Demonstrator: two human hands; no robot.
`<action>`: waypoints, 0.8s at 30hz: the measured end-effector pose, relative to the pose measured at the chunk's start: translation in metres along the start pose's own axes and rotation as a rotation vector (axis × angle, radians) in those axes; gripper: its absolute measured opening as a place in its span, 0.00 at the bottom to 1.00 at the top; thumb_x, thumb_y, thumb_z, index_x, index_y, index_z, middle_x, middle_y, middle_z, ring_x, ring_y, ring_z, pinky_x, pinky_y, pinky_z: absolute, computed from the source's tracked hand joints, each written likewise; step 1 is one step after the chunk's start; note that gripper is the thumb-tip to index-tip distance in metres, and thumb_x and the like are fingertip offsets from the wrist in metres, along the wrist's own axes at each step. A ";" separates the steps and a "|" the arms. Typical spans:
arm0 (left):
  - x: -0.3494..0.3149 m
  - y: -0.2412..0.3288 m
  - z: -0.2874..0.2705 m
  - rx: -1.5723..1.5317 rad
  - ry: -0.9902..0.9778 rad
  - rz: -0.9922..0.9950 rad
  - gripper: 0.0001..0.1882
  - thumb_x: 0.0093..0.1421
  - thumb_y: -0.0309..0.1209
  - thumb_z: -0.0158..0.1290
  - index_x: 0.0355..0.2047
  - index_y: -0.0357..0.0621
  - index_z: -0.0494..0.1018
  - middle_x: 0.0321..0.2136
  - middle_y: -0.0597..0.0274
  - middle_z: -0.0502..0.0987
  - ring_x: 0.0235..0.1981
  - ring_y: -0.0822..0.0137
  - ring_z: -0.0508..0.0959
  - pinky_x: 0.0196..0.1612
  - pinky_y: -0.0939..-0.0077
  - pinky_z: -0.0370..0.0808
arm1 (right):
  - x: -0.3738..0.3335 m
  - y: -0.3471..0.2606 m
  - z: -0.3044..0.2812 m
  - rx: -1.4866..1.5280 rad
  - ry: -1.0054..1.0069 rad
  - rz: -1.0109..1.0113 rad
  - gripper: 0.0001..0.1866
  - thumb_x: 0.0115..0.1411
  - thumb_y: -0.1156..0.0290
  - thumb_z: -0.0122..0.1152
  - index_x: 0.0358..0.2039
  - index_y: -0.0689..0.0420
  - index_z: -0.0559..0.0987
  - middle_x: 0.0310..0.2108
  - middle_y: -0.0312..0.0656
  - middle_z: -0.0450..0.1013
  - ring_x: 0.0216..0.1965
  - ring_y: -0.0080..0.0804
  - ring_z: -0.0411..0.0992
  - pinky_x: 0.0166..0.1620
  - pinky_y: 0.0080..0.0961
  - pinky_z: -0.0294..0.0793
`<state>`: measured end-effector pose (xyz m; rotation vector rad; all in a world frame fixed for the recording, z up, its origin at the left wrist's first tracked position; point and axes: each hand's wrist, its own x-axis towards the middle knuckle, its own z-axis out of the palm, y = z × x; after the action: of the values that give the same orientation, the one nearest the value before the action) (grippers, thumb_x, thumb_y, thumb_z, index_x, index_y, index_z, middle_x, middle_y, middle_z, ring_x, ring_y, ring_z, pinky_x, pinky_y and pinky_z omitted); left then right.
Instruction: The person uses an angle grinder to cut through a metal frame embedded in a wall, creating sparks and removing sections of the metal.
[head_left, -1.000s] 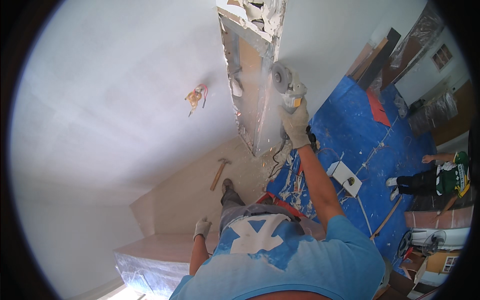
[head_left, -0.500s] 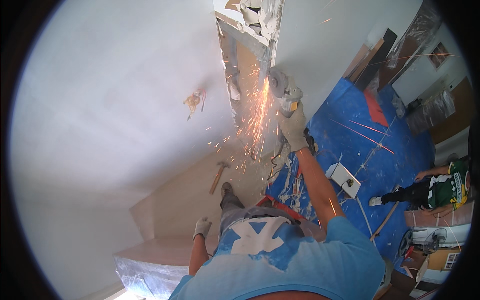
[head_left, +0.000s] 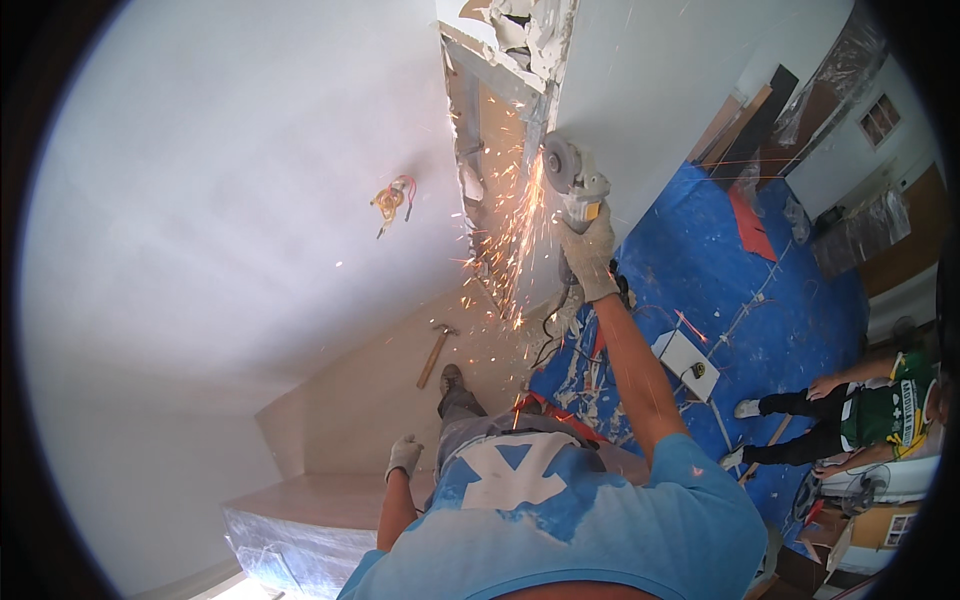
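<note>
My right hand (head_left: 588, 246), in a pale work glove, grips an angle grinder (head_left: 580, 192) from below. The grinder's disc (head_left: 560, 163) meets the metal-edged side of a door-like opening (head_left: 545, 115) in the wall. A stream of orange sparks (head_left: 520, 230) sprays downward from the contact. My left hand (head_left: 404, 456), gloved too, hangs low at my left side, apart from everything. Its fingers look curled in, and nothing shows in them. The hammer (head_left: 434, 356) lies above it on the beige surface, close to my shoe (head_left: 452, 378).
Loose wires (head_left: 390, 203) stick out of the white wall at left. Blue sheeting (head_left: 690, 250) covers the floor at right, bearing a white box (head_left: 686, 365), cords and debris. A person in a green shirt (head_left: 895, 415) stands at far right, near a fan (head_left: 866, 488). Boards (head_left: 750, 115) lean farther back.
My right hand and the grinder stay nearly in place, still throwing sparks. The person at right has shifted, and both of their legs now show. My left hand has barely moved.
</note>
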<state>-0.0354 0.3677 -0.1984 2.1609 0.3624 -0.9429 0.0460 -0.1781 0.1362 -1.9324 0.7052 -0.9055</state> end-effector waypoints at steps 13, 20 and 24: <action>0.010 -0.015 0.008 0.055 -0.040 0.055 0.32 0.56 0.30 0.62 0.62 0.36 0.75 0.48 0.47 0.84 0.49 0.57 0.84 0.52 0.67 0.79 | 0.007 -0.001 0.000 0.050 -0.033 -0.042 0.43 0.54 0.67 0.75 0.66 0.66 0.64 0.51 0.54 0.79 0.51 0.44 0.80 0.55 0.38 0.78; 0.005 -0.008 0.007 0.080 -0.039 0.048 0.31 0.56 0.26 0.60 0.62 0.30 0.74 0.41 0.53 0.85 0.41 0.64 0.83 0.45 0.71 0.78 | 0.008 0.014 0.006 0.099 -0.031 0.029 0.44 0.53 0.64 0.77 0.65 0.66 0.65 0.50 0.55 0.80 0.51 0.47 0.81 0.55 0.40 0.79; 0.002 -0.001 0.005 0.050 -0.017 -0.011 0.31 0.56 0.28 0.60 0.62 0.35 0.74 0.46 0.49 0.85 0.47 0.58 0.84 0.50 0.66 0.79 | 0.007 0.020 0.008 0.045 -0.002 -0.032 0.44 0.53 0.64 0.77 0.65 0.66 0.65 0.50 0.56 0.80 0.51 0.48 0.81 0.54 0.40 0.79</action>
<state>-0.0370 0.3651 -0.2029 2.1969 0.3461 -0.9861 0.0537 -0.1892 0.1181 -1.9096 0.6497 -0.9311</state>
